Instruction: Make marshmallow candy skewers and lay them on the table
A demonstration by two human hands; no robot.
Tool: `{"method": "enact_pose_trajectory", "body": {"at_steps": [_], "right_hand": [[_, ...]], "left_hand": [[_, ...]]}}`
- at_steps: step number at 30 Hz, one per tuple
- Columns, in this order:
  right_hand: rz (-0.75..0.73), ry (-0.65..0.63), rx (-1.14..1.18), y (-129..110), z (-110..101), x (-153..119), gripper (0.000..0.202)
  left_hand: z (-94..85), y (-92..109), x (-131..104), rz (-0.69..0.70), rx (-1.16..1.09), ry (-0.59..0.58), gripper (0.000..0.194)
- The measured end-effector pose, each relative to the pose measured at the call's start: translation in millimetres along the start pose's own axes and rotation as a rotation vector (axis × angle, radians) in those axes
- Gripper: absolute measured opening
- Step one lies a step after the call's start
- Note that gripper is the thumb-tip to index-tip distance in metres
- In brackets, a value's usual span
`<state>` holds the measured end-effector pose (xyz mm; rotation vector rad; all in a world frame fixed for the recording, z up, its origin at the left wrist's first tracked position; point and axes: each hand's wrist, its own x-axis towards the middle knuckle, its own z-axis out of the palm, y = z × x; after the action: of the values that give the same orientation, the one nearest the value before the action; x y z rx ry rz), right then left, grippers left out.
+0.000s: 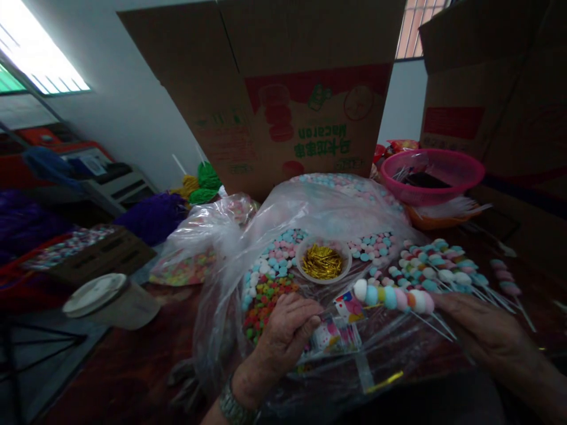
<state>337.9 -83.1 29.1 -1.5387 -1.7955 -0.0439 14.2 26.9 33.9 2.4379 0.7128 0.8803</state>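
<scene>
My left hand [290,324] lies over small printed plastic bags [334,337], its fingers curled and thumb drawn in at the bag edge. My right hand [482,330] is at the right end of a skewer of pastel candies [394,298], fingers closed against it; part of the grip is hidden. The skewer's left end is beside a printed bag flap [349,307]. Beyond the hands, a clear bowl [301,268] holds gold twist ties [322,261]. Orange, green and red candies [266,304] lie left of it, in an open clear plastic bag [221,307].
Finished candy skewers [447,265] are piled at the right, below a pink basket [432,189]. A large cardboard box [199,100] stands behind the candies. To the left are a lidded white tub [115,301] and another candy bag [186,265]. A gold strip [385,382] lies near the front edge.
</scene>
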Motion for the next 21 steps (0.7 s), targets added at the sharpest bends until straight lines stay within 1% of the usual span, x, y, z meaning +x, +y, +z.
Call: {"method": "enact_pose_trajectory", "body": {"at_steps": [3, 5, 6, 7, 9, 11, 12, 13, 15, 16, 19, 21], "right_hand": [[-0.155, -0.108, -0.017, 2.4, 3.7, -4.3, 0.03], [-0.112, -0.091, 0.018, 8.4, 5.2, -9.4, 0.028], [-0.051, -0.076, 0.074, 9.6, 6.6, -11.7, 0.026], [0.042, -0.048, 0.149, 8.3, 8.9, -13.5, 0.022], [0.289, 0.046, 0.347, -3.3, 17.8, -14.3, 0.019], [0.558, 0.09, 0.611, -25.6, 33.5, -10.7, 0.023], [0.668, 0.082, 0.762, -39.1, 43.6, -7.6, 0.026], [0.748, 0.042, 0.92, -53.0, 54.5, -3.8, 0.031], [0.816, -0.018, 1.177, -78.8, 76.8, 4.2, 0.042], [0.826, -0.038, 1.26, -89.6, 86.9, 8.0, 0.044], [0.846, -0.027, 1.369, -110.6, 109.5, 17.3, 0.037], [0.866, 0.046, 1.387, -114.8, 116.9, 21.5, 0.036]], "left_hand": [[-4.4, 2.2, -3.7, -0.035, -0.054, 0.006, 0.023], [-6.3, 2.7, -6.6, -0.064, -0.068, 0.012, 0.024], [-6.8, 2.8, -7.7, -0.068, -0.062, 0.01, 0.025], [-7.0, 3.0, -8.5, -0.064, -0.047, 0.002, 0.025], [-6.2, 4.3, -8.6, -0.042, 0.002, -0.032, 0.025], [-4.1, 7.3, -7.4, -0.018, 0.058, -0.058, 0.025], [-2.7, 9.4, -6.6, -0.01, 0.078, -0.065, 0.025], [-1.2, 11.7, -6.1, -0.005, 0.091, -0.066, 0.026], [2.5, 16.1, -6.2, 0.005, 0.083, -0.058, 0.028], [4.7, 17.6, -7.2, 0.011, 0.062, -0.058, 0.029], [13.3, 18.5, -13.9, 0.023, 0.023, -0.052, 0.031], [19.2, 16.1, -20.0, 0.015, 0.061, -0.028, 0.033]]}}
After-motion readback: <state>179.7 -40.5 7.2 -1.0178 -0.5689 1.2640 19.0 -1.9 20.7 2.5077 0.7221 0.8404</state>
